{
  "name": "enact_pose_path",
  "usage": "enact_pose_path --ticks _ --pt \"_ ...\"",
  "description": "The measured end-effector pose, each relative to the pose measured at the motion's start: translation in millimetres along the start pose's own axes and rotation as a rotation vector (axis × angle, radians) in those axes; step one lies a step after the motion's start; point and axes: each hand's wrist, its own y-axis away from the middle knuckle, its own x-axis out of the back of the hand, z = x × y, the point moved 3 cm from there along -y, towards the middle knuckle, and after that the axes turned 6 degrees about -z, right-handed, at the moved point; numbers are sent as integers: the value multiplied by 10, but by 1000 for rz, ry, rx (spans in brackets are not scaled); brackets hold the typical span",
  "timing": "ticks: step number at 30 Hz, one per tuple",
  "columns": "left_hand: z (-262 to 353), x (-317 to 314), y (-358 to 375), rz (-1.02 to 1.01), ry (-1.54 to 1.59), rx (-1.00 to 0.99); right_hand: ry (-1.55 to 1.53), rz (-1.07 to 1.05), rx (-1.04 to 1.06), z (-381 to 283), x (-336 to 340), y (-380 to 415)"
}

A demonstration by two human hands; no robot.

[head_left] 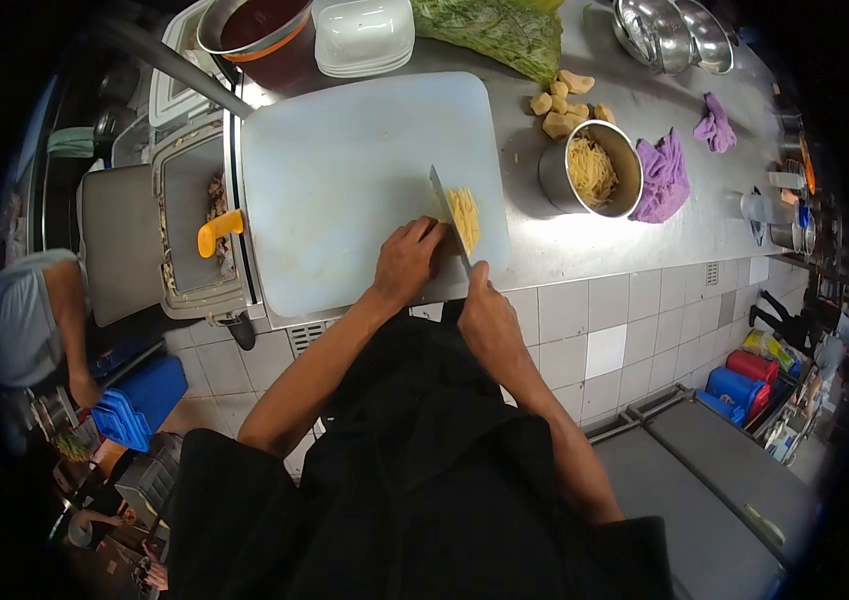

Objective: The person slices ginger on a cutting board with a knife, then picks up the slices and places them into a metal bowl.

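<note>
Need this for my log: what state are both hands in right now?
Left hand: curled beside the knife; any hold cannot be told.
Right hand: closed, holding the knife.

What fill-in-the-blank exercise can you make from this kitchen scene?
1. The long-bladed metal knife is gripped by the person's bare ____ hand.
2. The white rectangular cutting board bears thin cut strips coloured pale ____.
3. The crumpled cloth beside the cylindrical metal pot is coloured ____.

Missing words: right; yellow; purple.
</note>
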Motion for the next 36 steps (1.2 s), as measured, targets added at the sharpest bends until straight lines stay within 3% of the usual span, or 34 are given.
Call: enact_pose_path --ticks 3,5,12,15,17,20,24,26,30,33,36 --pt "45 27 35 -16 22 4 38 7 17 -240 186 2" --pt "25 49 -77 -10 33 0 35 -98 -35 -398 403 64" --pt "-17 27 -35 -3 25 5 78 -101 -47 -105 146 289" --pt "-38 8 -36 19 12 -4 66 44 89 -87 86 -50" --pt "12 8 65 2 17 -20 57 1 0 -141 145 -43" --pt "31 61 -49 -4 58 13 85 -47 31 -356 409 208" --pt "11 52 -39 17 67 -3 91 -123 -88 -231 283 377" --pt "4 43 -33 -1 49 6 -11 0 8 61 -13 202" --pt "4 15 27 13 49 -7 15 37 10 -111 59 37" --pt "-10 44 -58 -4 62 19 80 9 11 -400 416 127" --pt "-17 29 -37 -22 112 27 75 -156 -146 -467 455 366"
